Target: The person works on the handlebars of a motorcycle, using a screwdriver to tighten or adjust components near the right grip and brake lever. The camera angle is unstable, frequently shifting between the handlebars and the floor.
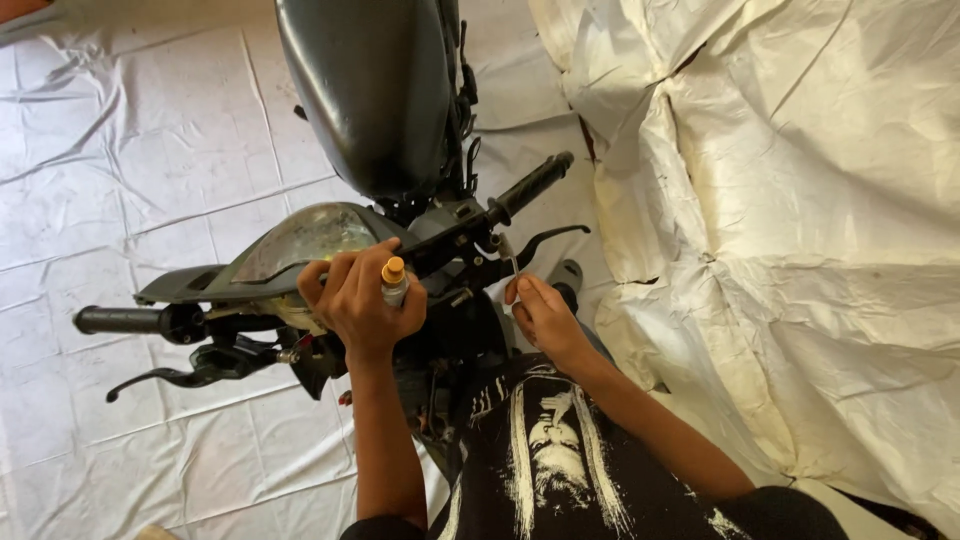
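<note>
- Left hand (355,300): fingers clamped around a small bottle (394,284), light and likely slick; best held mid-body.
- Right hand (540,312): fingers pinched on a thin, stiff metal tool (514,266) beside the brake lever (535,243).

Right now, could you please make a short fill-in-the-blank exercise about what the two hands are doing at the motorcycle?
1. The left hand holds a small bottle with a cap coloured ____.
2. The right hand pinches a thin metal tool just below the ____ lever.
3. The handlebar grip near that hand is coloured ____.
4. The floor is covered by a crumpled sheet coloured ____.

Missing words: orange; brake; black; white
</note>
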